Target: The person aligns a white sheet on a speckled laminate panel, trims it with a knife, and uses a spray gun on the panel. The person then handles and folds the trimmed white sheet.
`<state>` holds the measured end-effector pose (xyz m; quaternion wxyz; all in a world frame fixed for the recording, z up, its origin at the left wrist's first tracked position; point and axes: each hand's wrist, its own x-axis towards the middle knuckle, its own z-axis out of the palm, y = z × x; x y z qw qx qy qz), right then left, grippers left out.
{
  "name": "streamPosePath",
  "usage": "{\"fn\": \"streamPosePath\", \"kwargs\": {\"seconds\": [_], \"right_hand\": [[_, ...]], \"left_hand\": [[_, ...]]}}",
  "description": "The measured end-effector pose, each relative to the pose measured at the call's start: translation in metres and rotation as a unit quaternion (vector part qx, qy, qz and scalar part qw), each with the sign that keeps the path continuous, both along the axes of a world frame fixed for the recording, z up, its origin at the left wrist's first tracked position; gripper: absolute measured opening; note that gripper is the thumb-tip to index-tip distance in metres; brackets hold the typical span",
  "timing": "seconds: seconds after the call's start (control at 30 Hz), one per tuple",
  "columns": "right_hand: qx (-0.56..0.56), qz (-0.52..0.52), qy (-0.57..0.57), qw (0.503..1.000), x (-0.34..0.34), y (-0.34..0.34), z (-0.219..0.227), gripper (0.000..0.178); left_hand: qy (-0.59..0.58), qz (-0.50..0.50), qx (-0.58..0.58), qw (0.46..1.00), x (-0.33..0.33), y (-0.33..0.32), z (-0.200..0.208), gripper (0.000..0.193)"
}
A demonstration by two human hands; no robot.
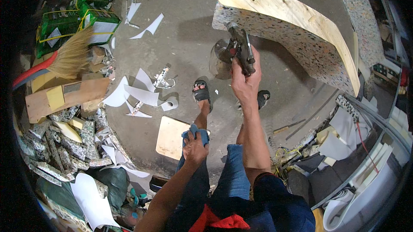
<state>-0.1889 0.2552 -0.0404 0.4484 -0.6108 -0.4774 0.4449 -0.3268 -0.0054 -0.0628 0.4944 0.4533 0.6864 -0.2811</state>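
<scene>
My right hand point(248, 81) is wrapped round the handle of a dark spray gun point(243, 52), which has a round grey cup point(220, 64) hanging at its left. The gun's front end is next to the left end of a curved piece point(284, 29). That piece has a pale wooden board on top and speckled foam on its side; whether the gun touches it I cannot tell. Resting on the bunched blue denim at my left knee is my left hand point(195, 148), its fingers stretched out and holding nothing.
White sheet scraps point(142, 90) lie on the grey floor point(180, 38). Green strapped packages point(81, 21), a straw broom point(72, 57) and heaped foam offcuts point(69, 141) fill the left side. A small wooden board point(170, 137) lies near my left foot. Speckled foam point(359, 17) stands at the far right.
</scene>
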Motion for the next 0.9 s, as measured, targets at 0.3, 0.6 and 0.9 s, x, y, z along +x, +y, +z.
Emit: {"fn": "streamPosePath", "kwargs": {"seconds": [0.3,0.6,0.9], "right_hand": [[0.007,-0.038,0.008,0.999,-0.021,0.016,-0.012,0.036],[-0.038,-0.069,-0.010,0.997,-0.007,0.006,-0.015,0.047],[-0.015,-0.036,0.023,0.999,0.006,0.008,-0.019,0.045]], "left_hand": [[0.003,0.003,-0.013,1.000,0.000,-0.009,0.003,0.077],[0.006,-0.010,-0.051,0.999,0.000,0.002,0.003,0.081],[0.021,0.003,-0.036,0.999,0.009,0.001,-0.001,0.078]]}}
